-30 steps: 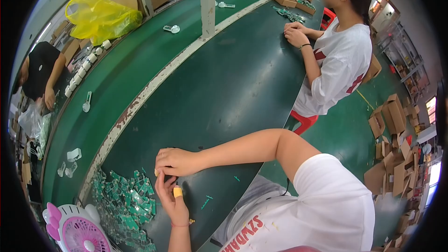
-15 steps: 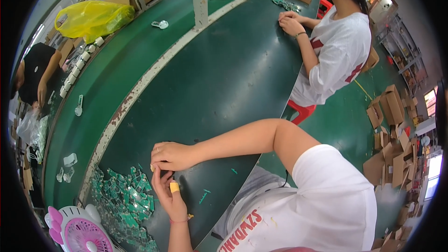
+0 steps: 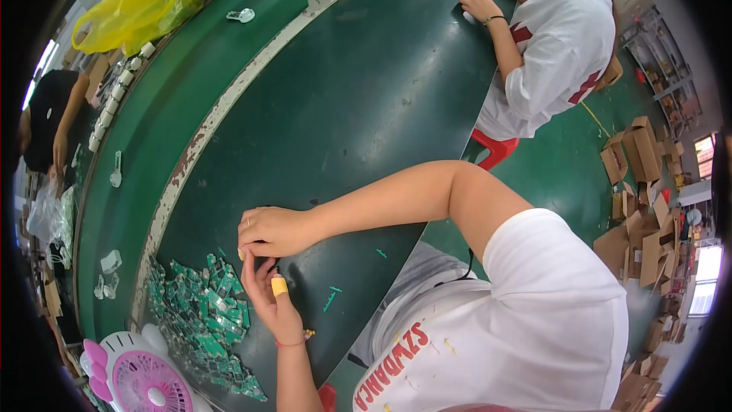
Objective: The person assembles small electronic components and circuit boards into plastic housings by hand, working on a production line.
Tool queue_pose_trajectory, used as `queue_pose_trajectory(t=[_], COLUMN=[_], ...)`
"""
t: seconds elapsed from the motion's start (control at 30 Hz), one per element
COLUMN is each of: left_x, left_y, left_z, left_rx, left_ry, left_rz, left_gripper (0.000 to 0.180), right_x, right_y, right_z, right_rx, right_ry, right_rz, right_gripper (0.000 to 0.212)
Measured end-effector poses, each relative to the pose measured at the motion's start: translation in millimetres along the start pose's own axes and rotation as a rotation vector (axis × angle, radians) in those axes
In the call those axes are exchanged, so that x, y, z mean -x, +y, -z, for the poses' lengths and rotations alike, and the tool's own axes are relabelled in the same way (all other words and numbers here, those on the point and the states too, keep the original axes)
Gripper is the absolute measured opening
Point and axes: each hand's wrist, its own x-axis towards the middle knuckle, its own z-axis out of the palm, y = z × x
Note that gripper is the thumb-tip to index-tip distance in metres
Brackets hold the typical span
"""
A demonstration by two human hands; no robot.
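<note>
While my left hand and right hand meet, fingers curled (around what, I cannot tell), the heap of green circuit boards lies just left, nearer my left hand

At the lower left, a white desk fan is trimmed with a pink grille and bow. The green conveyor belt is edged by a rail of chipped pale paint, and pale plastic parts are scattered along it. Beyond the belt, white cylindrical pieces are lined up near a yellow plastic bag; farther left, a person in black is seen near a clear plastic bag. At the right, a red stool is partly hidden by a co-worker in a white T-shirt, and open cardboard boxes are heaped on the green floor.
</note>
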Motion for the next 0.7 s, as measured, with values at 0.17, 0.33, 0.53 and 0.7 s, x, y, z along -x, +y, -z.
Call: queue_pose_trajectory(t=[0.17, 0.33, 0.53, 0.7], left_x=[1, 0, -1, 0], left_y=[-2, -2, 8, 8], left_z=[2, 2, -4, -4], left_rx=[0.007, -0.003, 0.013, 0.036], left_ry=[-0.006, -0.002, -0.009, 0.020], left_rz=[-0.008, -0.006, -0.010, 0.005], left_gripper=[0.059, 0.059, 0.059, 0.063], right_x=[0, 0, 0, -1], right_y=[-3, -1, -1, -2], right_z=[1, 2, 1, 1], right_rx=[-0.015, 0.009, 0.032, 0.009], right_ry=[0.007, -0.069, -0.033, 0.009], right_rz=[0.004, -0.029, -0.015, 0.001], right_gripper=[0.015, 0.012, 0.015, 0.019])
